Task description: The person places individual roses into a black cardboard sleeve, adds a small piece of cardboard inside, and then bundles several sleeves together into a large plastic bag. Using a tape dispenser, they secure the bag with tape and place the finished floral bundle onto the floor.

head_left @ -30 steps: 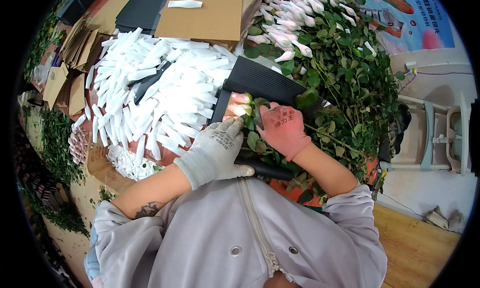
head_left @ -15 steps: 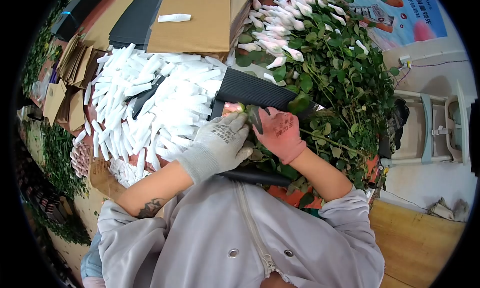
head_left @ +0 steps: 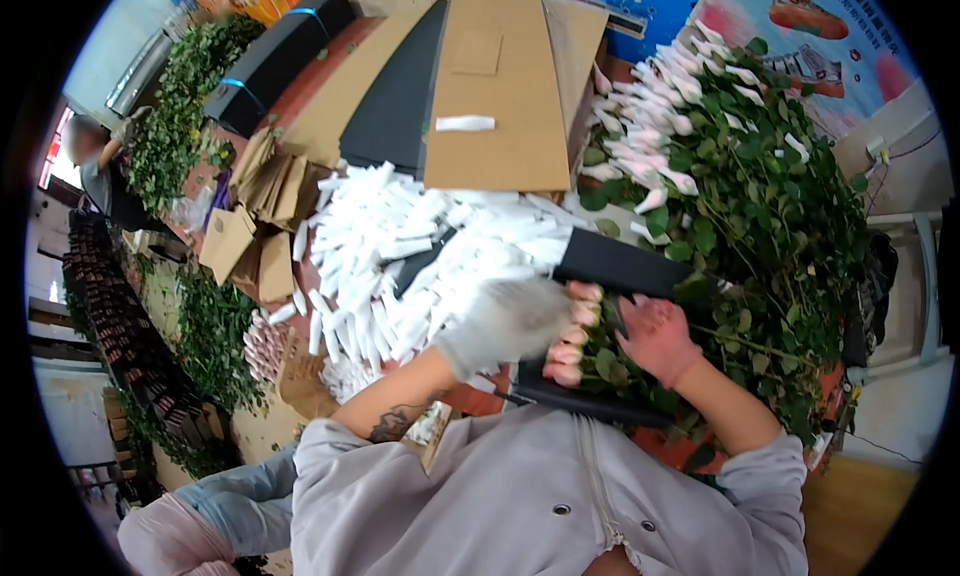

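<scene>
Several pale pink roses lie in a row, heads to the left, between an upright black sheet and a black edge near my body. My left hand, in a whitish glove, is just left of the rose heads beside the white mesh sleeves. Motion smears its fingers, so its grip does not show. On the right, my right hand, in a pink-red glove, rests over the leaves and stems behind the heads. Its thumb and forefinger are apart, with something dark between them, perhaps a leaf.
Sleeved roses with long leafy stems are heaped at the right. Cardboard and dark sheets stand behind the sleeves. Folded cardboard pieces are at left. Another person stands far left beside greenery.
The head view has turned left and up. My left hand has drawn away leftward from the roses, uncovering a row of heads. My right hand stays by the stems.
</scene>
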A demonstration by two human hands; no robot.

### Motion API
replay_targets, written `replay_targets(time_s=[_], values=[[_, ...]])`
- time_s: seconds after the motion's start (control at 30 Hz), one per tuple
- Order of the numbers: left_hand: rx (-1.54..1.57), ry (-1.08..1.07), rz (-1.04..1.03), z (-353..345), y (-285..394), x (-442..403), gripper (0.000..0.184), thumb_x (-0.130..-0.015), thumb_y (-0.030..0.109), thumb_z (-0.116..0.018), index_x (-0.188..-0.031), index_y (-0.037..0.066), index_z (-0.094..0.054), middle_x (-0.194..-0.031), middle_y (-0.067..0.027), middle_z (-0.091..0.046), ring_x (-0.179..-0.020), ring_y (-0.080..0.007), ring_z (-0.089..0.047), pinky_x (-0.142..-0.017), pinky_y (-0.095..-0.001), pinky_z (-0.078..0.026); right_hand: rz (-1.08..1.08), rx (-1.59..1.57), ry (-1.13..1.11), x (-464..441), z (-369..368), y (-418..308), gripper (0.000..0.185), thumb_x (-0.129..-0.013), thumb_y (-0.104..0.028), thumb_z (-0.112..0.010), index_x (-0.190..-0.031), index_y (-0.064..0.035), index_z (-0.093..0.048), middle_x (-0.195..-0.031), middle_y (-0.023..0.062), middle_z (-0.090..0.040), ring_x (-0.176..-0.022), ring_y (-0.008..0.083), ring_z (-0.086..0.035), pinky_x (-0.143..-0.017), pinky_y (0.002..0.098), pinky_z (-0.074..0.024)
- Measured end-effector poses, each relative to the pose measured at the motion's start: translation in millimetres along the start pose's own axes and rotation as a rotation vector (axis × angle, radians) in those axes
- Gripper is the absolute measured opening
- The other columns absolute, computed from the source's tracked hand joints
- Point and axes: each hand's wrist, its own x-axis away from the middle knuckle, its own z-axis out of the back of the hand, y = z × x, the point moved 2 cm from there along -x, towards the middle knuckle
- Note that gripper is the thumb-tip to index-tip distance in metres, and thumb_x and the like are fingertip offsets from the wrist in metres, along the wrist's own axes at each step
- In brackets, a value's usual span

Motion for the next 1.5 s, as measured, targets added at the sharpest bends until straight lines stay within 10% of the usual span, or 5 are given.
replay_targets(time_s=[0.13,0.37,1.07,1.27,1.5], values=[[-0.307,0.876,0.129,129,-142,-5,0.018,-0.080,0.015,-0.060,-0.096,0.009,-0.064,-0.097,-0.0094,-0.064,-0.082,-0.0277,-0.062,-0.071,-0.0345,-0.049,-0.114,-0.106,-0.038,10,31,-3,0.037,-0.070,-0.032,-0.065,-0.099,-0.0113,-0.057,-0.090,0.0097,-0.060,-0.084,0.0247,-0.059,-0.070,0.0359,-0.0460],[-0.344,0.567,1.049,218,-293,-30,0.068,-0.067,0.044,-0.063,-0.122,0.005,-0.052,-0.127,-0.0174,-0.051,-0.117,-0.0303,-0.050,-0.097,-0.0379,-0.040,-0.232,-0.138,-0.296,8,16,-1,0.044,-0.072,-0.038,-0.063,-0.106,-0.0106,-0.057,-0.105,0.0128,-0.062,-0.089,0.0264,-0.061,-0.075,0.0362,-0.0481],[0.524,0.826,0.534,278,-354,-60,0.026,-0.085,0.031,-0.059,-0.093,0.007,-0.057,-0.074,-0.0030,-0.057,-0.062,-0.0166,-0.057,-0.046,-0.0326,-0.047,-0.261,-0.126,-0.155,20,12,-4,0.045,-0.074,-0.039,-0.063,-0.112,-0.0158,-0.058,-0.111,0.0081,-0.056,-0.100,0.0240,-0.055,-0.086,0.0359,-0.0425],[-0.728,1.061,0.366,232,-208,-1,0.057,-0.086,0.037,-0.058,-0.128,0.002,-0.045,-0.121,-0.0147,-0.051,-0.111,-0.0251,-0.049,-0.096,-0.0347,-0.037,-0.353,-0.385,0.083,70,77,-7,0.049,-0.074,-0.032,-0.066,-0.117,-0.0115,-0.055,-0.116,0.0081,-0.055,-0.106,0.0265,-0.052,-0.093,0.0354,-0.0393],[0.484,-0.268,0.438,-19,-24,88,0.057,-0.081,0.043,-0.064,-0.111,-0.004,-0.056,-0.082,-0.0074,-0.064,-0.066,-0.0089,-0.056,-0.060,-0.0246,-0.047,-0.516,-0.682,0.302,147,70,-12,0.056,-0.064,-0.016,-0.072,-0.118,-0.0090,-0.055,-0.123,0.0080,-0.051,-0.112,0.0279,-0.046,-0.096,0.0385,-0.0375]])
